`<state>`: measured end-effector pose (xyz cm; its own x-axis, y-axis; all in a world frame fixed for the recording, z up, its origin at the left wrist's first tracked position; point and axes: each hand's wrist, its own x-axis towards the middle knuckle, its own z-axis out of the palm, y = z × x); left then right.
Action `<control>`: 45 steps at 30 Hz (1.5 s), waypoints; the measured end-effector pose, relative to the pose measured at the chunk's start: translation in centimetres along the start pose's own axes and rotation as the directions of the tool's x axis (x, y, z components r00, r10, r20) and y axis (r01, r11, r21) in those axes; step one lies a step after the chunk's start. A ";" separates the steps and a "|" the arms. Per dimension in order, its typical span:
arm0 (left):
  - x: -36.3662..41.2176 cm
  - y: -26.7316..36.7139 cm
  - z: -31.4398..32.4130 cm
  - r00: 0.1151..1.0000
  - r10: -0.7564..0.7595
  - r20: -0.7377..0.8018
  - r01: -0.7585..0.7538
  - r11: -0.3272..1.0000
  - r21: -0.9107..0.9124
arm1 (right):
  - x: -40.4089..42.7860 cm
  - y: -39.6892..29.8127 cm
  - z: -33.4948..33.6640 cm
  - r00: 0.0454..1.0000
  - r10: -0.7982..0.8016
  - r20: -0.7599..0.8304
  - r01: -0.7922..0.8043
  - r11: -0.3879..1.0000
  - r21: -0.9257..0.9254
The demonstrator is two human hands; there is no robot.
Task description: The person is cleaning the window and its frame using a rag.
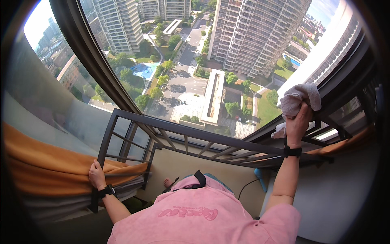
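Observation:
My right hand (297, 122) grips a bunched, pale cloth (300, 99) near the right side of the window frame (332, 82). Part of the cloth hangs below the fist, and whether it touches the glass I cannot tell. On the left, my left hand (97, 175) is closed around the dark metal railing (105, 146) at its upright end bar. Beyond the railing spreads a large window pane (182, 100). A black band sits on each wrist.
An orange curtain (54, 164) hangs gathered at the left, over a grey one (128, 186). A light blue object (260, 178) with a dark cord lies on the beige floor (179, 155) at right. Through the glass, high-rise buildings (256, 30) and a road (186, 55) show far below.

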<state>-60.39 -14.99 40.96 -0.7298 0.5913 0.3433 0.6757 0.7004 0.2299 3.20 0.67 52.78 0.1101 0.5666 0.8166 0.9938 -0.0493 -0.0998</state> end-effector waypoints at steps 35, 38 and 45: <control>-0.3 0.6 -0.2 0.999 0.042 -0.021 -0.043 0.999 -0.019 | 1.4 -19.5 10.2 0.429 -0.880 0.202 0.889 0.451 0.080; -0.3 0.8 -0.3 0.999 0.047 -0.018 -0.047 0.999 -0.011 | 8.0 -22.5 5.7 0.616 -0.786 -0.058 0.786 0.606 0.124; -0.4 0.6 -0.5 0.998 0.049 -0.035 -0.050 0.998 -0.028 | 21.7 -28.5 -2.3 0.677 -0.446 -0.585 0.562 0.827 0.021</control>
<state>-59.62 -15.03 41.37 -0.6920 0.6103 0.3856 0.7136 0.6589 0.2378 -22.74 12.48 74.65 -0.3588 -0.0755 0.9303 0.8833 0.2946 0.3646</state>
